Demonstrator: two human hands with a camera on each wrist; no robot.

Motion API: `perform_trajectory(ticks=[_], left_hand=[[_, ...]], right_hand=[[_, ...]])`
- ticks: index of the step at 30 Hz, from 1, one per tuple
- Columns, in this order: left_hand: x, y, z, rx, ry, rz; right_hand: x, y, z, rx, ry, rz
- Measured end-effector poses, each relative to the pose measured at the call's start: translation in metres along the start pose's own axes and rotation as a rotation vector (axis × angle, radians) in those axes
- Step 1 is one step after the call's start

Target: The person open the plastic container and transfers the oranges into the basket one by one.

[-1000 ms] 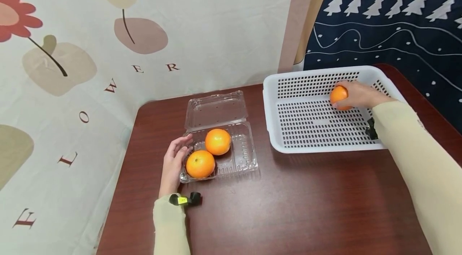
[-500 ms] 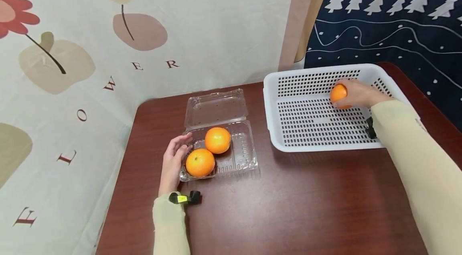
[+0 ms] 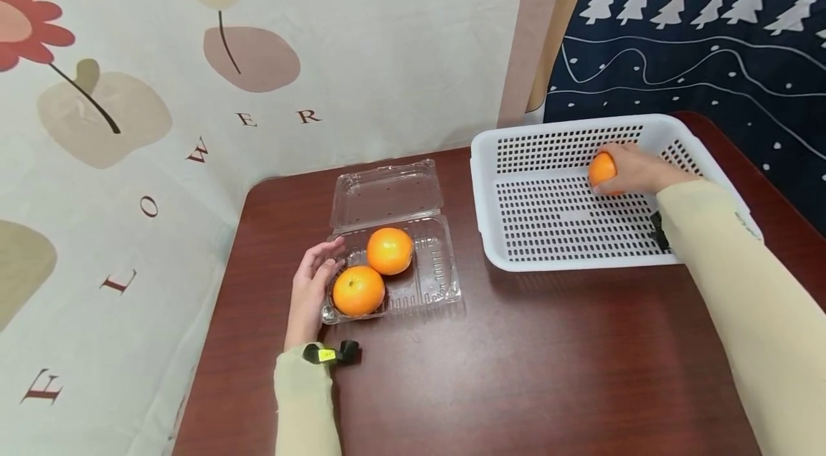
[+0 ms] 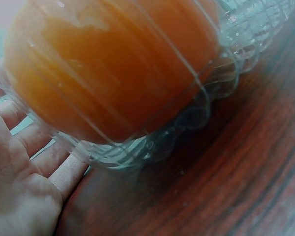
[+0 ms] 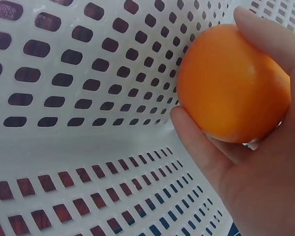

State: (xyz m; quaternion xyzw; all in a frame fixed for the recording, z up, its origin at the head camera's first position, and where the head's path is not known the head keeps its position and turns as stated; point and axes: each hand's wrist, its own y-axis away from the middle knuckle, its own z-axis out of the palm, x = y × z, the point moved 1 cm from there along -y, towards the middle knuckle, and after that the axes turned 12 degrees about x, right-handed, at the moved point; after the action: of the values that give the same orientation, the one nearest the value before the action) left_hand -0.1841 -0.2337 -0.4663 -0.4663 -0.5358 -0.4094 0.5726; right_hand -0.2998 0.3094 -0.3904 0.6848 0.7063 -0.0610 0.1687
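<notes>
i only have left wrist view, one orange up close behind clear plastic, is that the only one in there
Observer: No, the head view shows a second orange in the clear container.
Operator: ok and what's the right grip on
Observer: The right grip holds a third orange inside the white basket.
Operator: is the container lid closed
Observer: No, the lid lies open, folded back toward the wall.

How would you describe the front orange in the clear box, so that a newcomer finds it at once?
On the brown table, left of the white basket, lies the open clear box. In its left half, beside the left hand, sits the front orange. Unlike the back orange behind it, it shows a small stem mark on top.
</notes>
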Motion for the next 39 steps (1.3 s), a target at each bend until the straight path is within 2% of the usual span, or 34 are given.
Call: perform_trajectory(ticks=[10,15,25,27,32,34,39], left_hand=[[-0.0016,-0.0011,-0.0004,-0.002,0.005,0.003],[-0.0014,-0.0005,-0.0006,-0.008,0.017,0.009],[-0.0004,0.0002,-0.0006,-0.007,0.005,0.007],[0.0049,0.0016,0.0011,-0.010,0.000,0.000],[0.0046,0.0015,0.0019,-0.006,-0.009,0.002],[-0.0007,-0.0001,0.0002,-0.003,-0.006,0.007],[0.0040,0.0012,0.0010,-0.004,0.006,0.000]], right_hand=[[-0.0019,0.0023,-0.0004,-0.004,0.028,0.007],[0.0011,0.0029,-0.0001,-0.009,-0.001,-0.001],[0.0058,0.0077,-0.0041,-0.013,-0.055,-0.069],[0.0054,0.0075,-0.0044,-0.016,-0.056,-0.068],[0.0060,0.0077,-0.0046,-0.025,-0.057,-0.066],[0.0065,0.0074,-0.0048,-0.028,-0.064,-0.063],[0.0062,0.0050,-0.0067,-0.038,-0.072,-0.057]])
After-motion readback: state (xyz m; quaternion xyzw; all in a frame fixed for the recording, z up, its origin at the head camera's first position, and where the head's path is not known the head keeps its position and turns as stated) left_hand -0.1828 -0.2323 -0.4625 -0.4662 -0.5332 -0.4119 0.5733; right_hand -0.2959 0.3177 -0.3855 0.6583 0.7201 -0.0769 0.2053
